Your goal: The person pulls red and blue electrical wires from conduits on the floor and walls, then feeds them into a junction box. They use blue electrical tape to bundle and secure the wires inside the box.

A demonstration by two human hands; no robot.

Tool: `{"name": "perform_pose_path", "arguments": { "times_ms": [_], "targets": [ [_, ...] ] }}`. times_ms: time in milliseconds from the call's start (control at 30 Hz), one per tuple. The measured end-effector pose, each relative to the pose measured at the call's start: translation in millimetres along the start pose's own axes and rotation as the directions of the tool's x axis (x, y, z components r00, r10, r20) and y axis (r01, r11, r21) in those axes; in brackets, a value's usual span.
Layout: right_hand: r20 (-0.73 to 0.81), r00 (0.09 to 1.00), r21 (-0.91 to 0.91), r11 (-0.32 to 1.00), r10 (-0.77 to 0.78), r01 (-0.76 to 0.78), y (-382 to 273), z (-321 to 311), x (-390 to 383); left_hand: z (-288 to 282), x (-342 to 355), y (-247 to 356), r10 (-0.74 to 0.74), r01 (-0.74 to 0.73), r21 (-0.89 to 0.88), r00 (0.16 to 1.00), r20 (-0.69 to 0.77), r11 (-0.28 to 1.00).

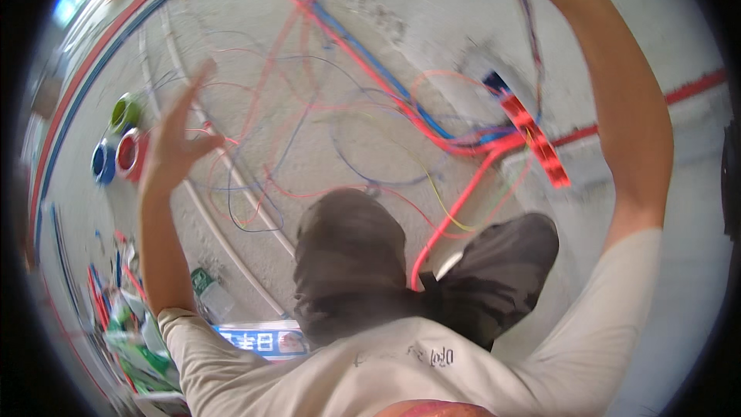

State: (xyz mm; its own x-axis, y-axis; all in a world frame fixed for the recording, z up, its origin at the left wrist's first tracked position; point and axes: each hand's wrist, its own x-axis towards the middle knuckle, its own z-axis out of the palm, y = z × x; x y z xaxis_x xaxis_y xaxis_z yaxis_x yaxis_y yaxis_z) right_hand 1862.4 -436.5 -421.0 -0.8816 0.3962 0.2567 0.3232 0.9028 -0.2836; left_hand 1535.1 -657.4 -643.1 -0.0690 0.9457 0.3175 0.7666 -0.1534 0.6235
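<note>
My left hand (171,135) is raised over the floor on the left, blurred, its thumb and fingers stretched apart with nothing visibly gripped. A thin red wire (231,140) passes by the thumb tip; whether it touches is unclear. Next to the hand stand a red wire coil (130,156), a blue wire coil (102,162) and a green wire coil (123,114). My right forearm (617,93) rises at the right and runs out past the top edge, so the right hand is hidden. Loose blue wires (370,179), red ones and a yellow wire (440,197) lie tangled between my arms.
Red conduit (463,201) and blue conduit (386,81) cross the floor toward a row of red wall boxes (534,139) with one dark blue box (495,83). Pale pipes (224,158) run left of my knees. A plastic bottle (210,292) and scraps lie lower left.
</note>
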Motion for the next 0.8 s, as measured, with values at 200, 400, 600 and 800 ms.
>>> {"name": "perform_pose_path", "arguments": {
  "times_ms": [200, 400, 600, 800],
  "targets": [
    [0.153, 0.981, 0.069, 0.992, -0.116, 0.106, -17, 4, -32, 54, 110, 157, 0.054, -0.008, -0.429, 0.994, 0.094, 0.903],
    [-0.138, 0.904, -0.112, 0.900, 0.406, -0.421, 60, -45, -157, -9, 77, 64, -0.110, 0.163, -0.461, 0.984, 0.140, 0.872],
    [-0.310, 0.826, -0.141, 0.836, 0.471, -0.530, 169, 20, -305, -10, 70, 33, 0.217, 0.008, 0.602, 0.929, -0.299, 0.798],
    [-0.682, 0.468, 0.045, 0.671, 0.562, -0.740, 207, 163, -400, -82, 77, 38, 0.651, -0.036, 0.969, 0.746, -0.137, 0.246]
  ]
}}
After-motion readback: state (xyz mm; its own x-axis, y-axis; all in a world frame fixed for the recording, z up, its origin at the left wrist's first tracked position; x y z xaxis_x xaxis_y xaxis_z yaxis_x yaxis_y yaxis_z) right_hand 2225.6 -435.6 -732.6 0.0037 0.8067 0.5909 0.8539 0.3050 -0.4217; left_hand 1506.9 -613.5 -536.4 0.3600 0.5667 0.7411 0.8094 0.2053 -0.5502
